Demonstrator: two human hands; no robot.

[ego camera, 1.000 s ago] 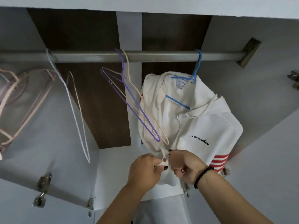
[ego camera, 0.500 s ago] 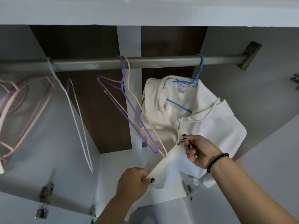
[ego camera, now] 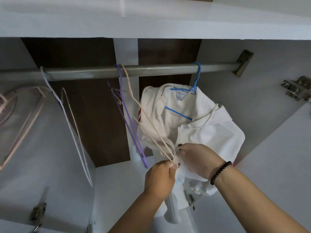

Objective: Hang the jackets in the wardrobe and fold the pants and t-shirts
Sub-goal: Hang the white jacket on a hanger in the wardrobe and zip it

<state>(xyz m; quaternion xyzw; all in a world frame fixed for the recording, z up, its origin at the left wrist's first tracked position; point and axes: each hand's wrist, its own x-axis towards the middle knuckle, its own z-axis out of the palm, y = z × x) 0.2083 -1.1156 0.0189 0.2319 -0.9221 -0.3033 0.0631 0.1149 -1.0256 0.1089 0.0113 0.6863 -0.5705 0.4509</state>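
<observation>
A white zip-up hooded jacket (ego camera: 208, 132) hangs on a blue hanger (ego camera: 196, 76) from the grey wardrobe rail (ego camera: 159, 69). Its zip is closed part of the way up the front. My left hand (ego camera: 159, 177) pinches the jacket's front fabric just below the zip slider. My right hand (ego camera: 198, 158), with a black bead bracelet on the wrist, grips the jacket front at the zip, touching my left hand. The lower hem is hidden behind my hands.
Empty purple (ego camera: 127, 120) and beige (ego camera: 148, 121) hangers hang just left of the jacket, the beige one touching my left hand. A white hanger (ego camera: 67, 118) and pink hangers (ego camera: 25, 118) hang further left. Door hinges (ego camera: 296, 88) stick out at right.
My left hand rose from low on the hem up to the zip, meeting my right hand. The jacket front now sits closed higher up than a second ago.
</observation>
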